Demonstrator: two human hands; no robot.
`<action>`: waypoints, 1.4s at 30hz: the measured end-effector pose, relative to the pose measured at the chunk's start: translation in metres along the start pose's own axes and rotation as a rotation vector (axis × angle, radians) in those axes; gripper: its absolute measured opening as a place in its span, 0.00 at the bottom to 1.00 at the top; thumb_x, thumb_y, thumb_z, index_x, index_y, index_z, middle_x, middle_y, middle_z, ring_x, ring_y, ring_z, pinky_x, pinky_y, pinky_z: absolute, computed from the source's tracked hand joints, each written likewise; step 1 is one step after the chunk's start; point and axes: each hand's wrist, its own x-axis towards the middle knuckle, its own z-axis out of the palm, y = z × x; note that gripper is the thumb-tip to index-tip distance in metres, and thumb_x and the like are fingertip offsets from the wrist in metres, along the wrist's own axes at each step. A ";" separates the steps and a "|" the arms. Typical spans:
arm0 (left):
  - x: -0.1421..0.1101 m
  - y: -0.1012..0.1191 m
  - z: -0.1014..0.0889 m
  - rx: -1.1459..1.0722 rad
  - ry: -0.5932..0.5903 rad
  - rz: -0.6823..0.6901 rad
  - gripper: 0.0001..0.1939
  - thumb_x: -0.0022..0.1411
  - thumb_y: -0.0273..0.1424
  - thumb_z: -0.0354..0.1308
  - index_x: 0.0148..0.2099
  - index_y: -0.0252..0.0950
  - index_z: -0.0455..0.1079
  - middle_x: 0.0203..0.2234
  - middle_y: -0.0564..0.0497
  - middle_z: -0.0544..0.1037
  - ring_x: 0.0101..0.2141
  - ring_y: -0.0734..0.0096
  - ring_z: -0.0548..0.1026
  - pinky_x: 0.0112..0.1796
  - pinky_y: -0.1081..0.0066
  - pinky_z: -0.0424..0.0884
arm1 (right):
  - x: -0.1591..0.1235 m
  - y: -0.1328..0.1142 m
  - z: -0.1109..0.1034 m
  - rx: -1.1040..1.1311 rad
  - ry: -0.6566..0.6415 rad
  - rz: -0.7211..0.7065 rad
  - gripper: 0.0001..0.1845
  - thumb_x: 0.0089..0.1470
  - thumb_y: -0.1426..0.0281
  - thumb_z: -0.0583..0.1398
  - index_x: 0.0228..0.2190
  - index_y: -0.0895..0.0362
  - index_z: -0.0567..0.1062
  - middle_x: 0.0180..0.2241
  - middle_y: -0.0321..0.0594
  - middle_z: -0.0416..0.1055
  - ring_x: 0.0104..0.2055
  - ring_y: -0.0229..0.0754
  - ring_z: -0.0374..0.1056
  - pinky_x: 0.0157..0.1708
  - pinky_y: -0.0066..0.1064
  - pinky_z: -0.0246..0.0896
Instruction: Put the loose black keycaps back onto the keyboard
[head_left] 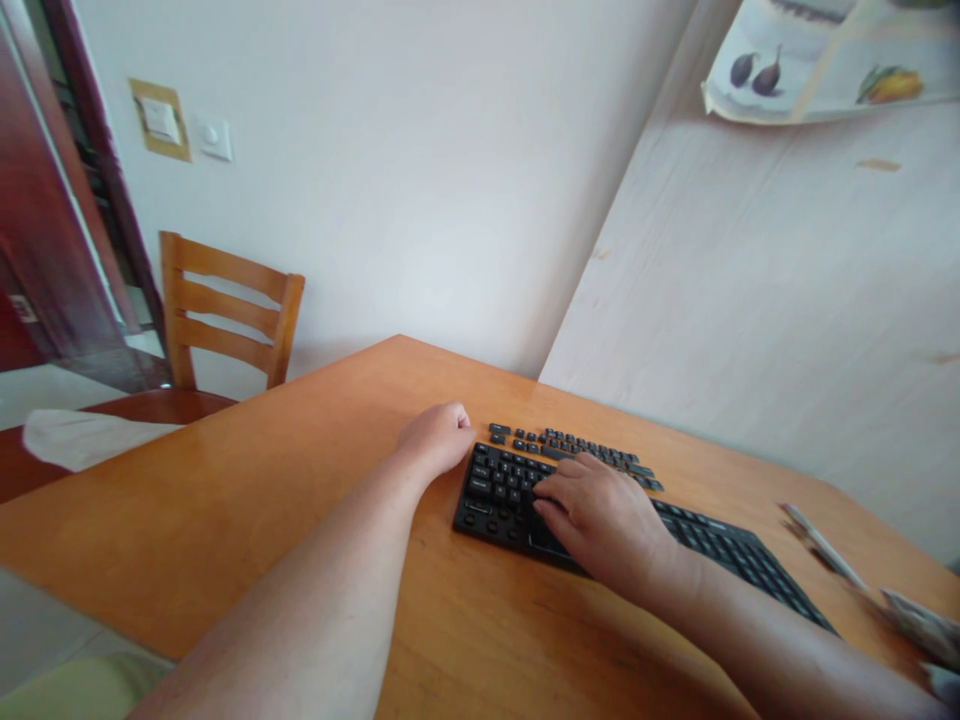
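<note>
A black keyboard (517,480) lies at a slant on the wooden table, its left end closest to my left hand (439,438). That hand rests as a loose fist beside the keyboard's left corner; its curled fingers hide whatever may be in them. Over the keyboard, my right hand (600,510) is bent with thumb and fingers drawn together, touching the keys' area. Anything between those fingertips is too small or hidden to make out. Along the keyboard's lower left edge several key places show bare sockets. Loose black keycaps (559,453) lie in rows just behind the keyboard.
The wooden table (300,480) meets a white wall behind. A wooden chair (229,310) stands at the left. On the table's right side lie a thin pen-like stick (829,545) and a blurred crumpled item (919,620). A fruit-picture sheet (825,70) hangs above.
</note>
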 end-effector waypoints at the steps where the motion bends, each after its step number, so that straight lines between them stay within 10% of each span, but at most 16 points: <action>1: 0.000 0.000 0.000 -0.001 0.001 -0.001 0.06 0.56 0.33 0.54 0.31 0.42 0.72 0.28 0.54 0.78 0.27 0.68 0.71 0.24 0.70 0.55 | 0.000 0.000 0.000 0.003 0.005 0.007 0.12 0.62 0.66 0.56 0.35 0.51 0.80 0.34 0.40 0.74 0.42 0.46 0.66 0.43 0.35 0.59; 22: -0.003 0.005 -0.004 0.015 -0.022 -0.027 0.06 0.56 0.32 0.54 0.32 0.42 0.73 0.29 0.54 0.78 0.28 0.68 0.71 0.25 0.71 0.56 | 0.000 -0.014 0.000 -0.134 0.001 -0.045 0.16 0.63 0.70 0.52 0.28 0.54 0.77 0.32 0.42 0.73 0.39 0.46 0.64 0.39 0.37 0.55; 42: -0.001 0.002 -0.002 0.014 -0.006 0.002 0.05 0.56 0.32 0.55 0.32 0.41 0.73 0.28 0.54 0.78 0.27 0.69 0.71 0.25 0.71 0.55 | -0.007 -0.036 0.011 -0.347 -0.136 -0.104 0.14 0.56 0.76 0.55 0.40 0.61 0.78 0.35 0.50 0.75 0.36 0.48 0.67 0.34 0.38 0.56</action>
